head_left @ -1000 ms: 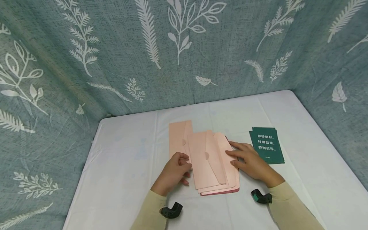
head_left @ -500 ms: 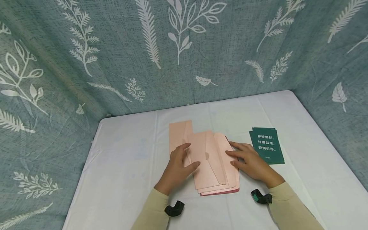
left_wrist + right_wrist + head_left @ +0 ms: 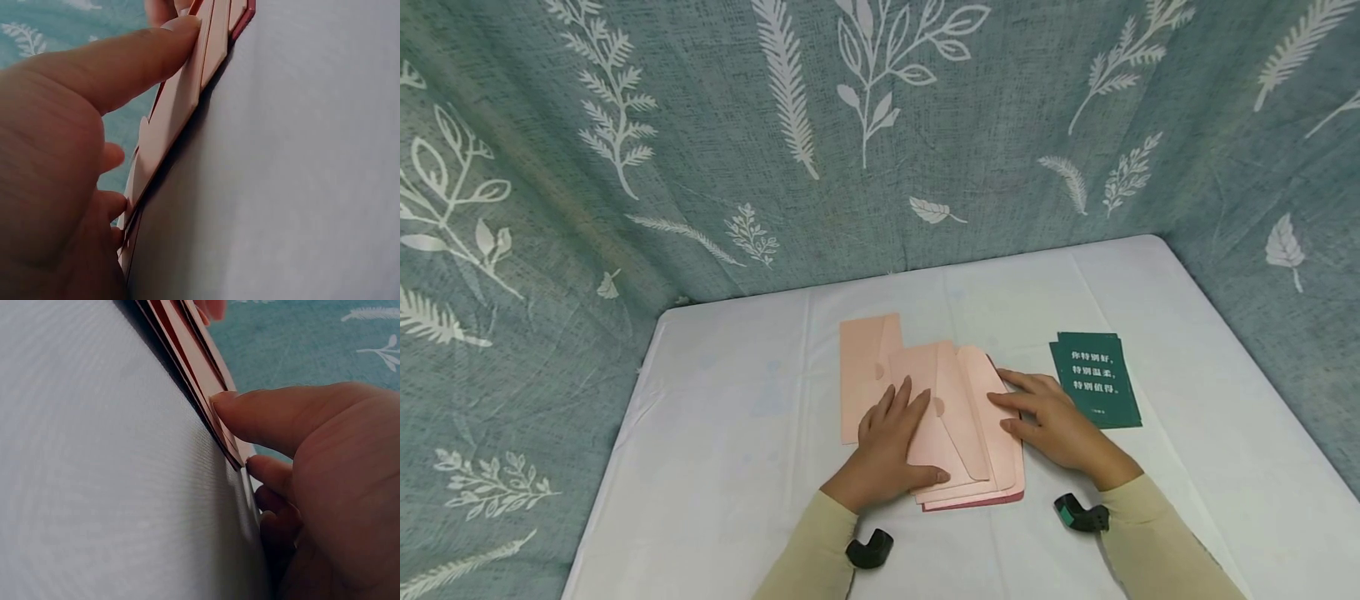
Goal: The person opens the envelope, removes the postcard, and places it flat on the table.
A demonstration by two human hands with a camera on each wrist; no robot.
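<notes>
Several pink envelopes lie overlapped in a loose stack in the middle of the table, the top envelope [image 3: 966, 437] showing its flap and a half-round tab. A dark red edge shows from beneath. My left hand [image 3: 880, 462] rests spread over the top envelope's left side, thumb near its lower edge; in the left wrist view the thumb [image 3: 150, 53] lies on the paper. At the stack's right edge rests my right hand [image 3: 1060, 425], fingers lightly bent, its fingertips on a lower envelope [image 3: 996, 400]. In the right wrist view the thumb [image 3: 250, 412] touches the layered envelopes [image 3: 200, 369].
Another pink envelope [image 3: 861, 358] lies behind and left of the stack, partly covered. Green cards with white writing [image 3: 1097, 379] lie piled beyond the right hand. A white cloth covers the table [image 3: 722, 433], and a leaf-patterned curtain [image 3: 865, 217] hangs around it.
My left hand has uncurled from beside the stack and moved right, onto the top envelope. The right hand and the envelopes have stayed in place.
</notes>
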